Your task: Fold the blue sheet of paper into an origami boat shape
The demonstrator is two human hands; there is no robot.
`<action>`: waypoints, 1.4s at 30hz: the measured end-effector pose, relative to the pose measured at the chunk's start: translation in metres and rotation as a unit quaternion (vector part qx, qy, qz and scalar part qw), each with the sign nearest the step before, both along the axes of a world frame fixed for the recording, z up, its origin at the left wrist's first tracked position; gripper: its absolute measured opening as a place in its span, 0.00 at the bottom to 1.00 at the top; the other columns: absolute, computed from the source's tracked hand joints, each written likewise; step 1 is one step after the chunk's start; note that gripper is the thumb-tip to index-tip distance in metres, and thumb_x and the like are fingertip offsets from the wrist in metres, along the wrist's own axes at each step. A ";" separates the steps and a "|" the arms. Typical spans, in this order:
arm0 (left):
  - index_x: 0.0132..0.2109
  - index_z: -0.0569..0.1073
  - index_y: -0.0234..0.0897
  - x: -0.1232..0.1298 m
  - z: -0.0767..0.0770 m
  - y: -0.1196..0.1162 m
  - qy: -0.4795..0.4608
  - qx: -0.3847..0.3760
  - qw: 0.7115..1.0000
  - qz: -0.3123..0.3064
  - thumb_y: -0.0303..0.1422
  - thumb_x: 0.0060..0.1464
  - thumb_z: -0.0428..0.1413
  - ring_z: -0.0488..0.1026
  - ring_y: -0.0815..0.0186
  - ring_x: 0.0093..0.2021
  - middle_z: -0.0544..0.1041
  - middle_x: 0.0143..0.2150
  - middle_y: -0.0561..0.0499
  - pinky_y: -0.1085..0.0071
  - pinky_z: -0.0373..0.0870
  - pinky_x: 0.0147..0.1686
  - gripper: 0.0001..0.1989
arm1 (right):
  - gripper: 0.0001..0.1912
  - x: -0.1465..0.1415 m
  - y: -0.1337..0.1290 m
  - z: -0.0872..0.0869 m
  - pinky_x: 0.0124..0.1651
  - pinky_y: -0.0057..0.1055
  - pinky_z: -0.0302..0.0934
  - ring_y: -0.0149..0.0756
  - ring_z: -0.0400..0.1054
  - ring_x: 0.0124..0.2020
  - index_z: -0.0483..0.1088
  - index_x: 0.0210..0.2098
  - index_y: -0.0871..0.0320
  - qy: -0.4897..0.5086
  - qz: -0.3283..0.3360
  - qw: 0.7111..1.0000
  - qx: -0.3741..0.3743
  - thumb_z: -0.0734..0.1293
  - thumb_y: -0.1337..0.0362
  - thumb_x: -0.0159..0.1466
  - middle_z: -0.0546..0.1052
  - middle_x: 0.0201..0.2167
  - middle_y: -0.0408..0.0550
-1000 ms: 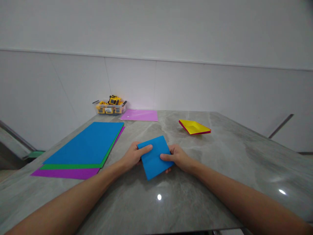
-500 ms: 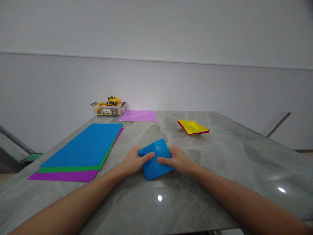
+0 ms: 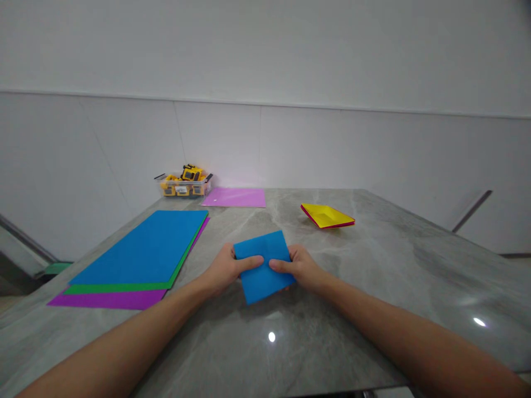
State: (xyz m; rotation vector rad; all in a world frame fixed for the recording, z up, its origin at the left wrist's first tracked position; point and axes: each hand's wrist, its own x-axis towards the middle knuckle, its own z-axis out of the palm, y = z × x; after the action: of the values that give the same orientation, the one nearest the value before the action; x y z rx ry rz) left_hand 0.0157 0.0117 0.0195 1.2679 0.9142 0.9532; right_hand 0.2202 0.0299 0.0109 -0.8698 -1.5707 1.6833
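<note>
A small folded piece of blue paper (image 3: 264, 284) is held between my two hands, tilted a little, above the near part of the table. My left hand (image 3: 230, 266) grips its left edge, thumb lying across the front face. On the opposite edge my right hand (image 3: 305, 267) pinches it the same way, with the thumb tips a short gap apart. The fingers behind the paper are mostly hidden. Farther off to the right lies a folded yellow paper piece (image 3: 327, 215) with a red underside, touched by neither hand.
Large blue (image 3: 136, 249), green (image 3: 120, 287) and purple sheets (image 3: 112, 299) overlap on the left of the grey marbled table (image 3: 394, 265). At the back stand a clear bin (image 3: 181, 189) of yellow toy vehicles and a flat pink sheet (image 3: 236, 197). A white wall rises behind.
The blue paper's upper part, creased and bent before, now looks flat and smooth as one square face. Both hands keep nearly the same place.
</note>
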 end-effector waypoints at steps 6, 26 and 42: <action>0.38 0.77 0.29 0.002 -0.004 0.005 -0.002 -0.004 1.000 -0.005 0.40 0.42 0.67 0.76 0.58 0.33 0.79 0.33 0.44 0.64 0.72 0.36 0.20 | 0.23 -0.004 0.002 0.002 0.35 0.34 0.67 0.38 0.72 0.29 0.75 0.32 0.64 0.022 -0.092 0.995 0.012 0.77 0.51 0.46 0.78 0.29 0.50; 0.38 0.73 0.31 0.023 -0.003 -0.002 -0.092 -0.079 0.954 0.273 0.48 0.51 0.60 0.73 0.63 0.25 0.78 0.28 0.46 0.68 0.71 0.26 0.21 | 0.21 -0.025 -0.018 -0.001 0.32 0.32 0.67 0.35 0.71 0.26 0.72 0.31 0.62 0.104 -0.171 0.979 -0.032 0.74 0.50 0.50 0.77 0.25 0.47; 0.20 0.54 0.40 0.014 0.005 -0.003 0.131 0.120 0.949 0.259 0.65 0.48 0.43 0.49 0.72 0.18 0.52 0.17 0.58 0.73 0.45 0.17 0.32 | 0.19 -0.026 -0.042 0.007 0.23 0.26 0.65 0.35 0.74 0.24 0.71 0.38 0.61 -0.002 0.082 0.996 -0.016 0.73 0.54 0.53 0.79 0.30 0.50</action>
State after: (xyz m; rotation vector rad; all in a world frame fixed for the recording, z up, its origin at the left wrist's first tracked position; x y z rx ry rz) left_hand 0.0298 0.0089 0.0244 1.4117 1.4182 1.3583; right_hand 0.1945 -0.0121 0.0175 -0.7774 -1.6613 1.8263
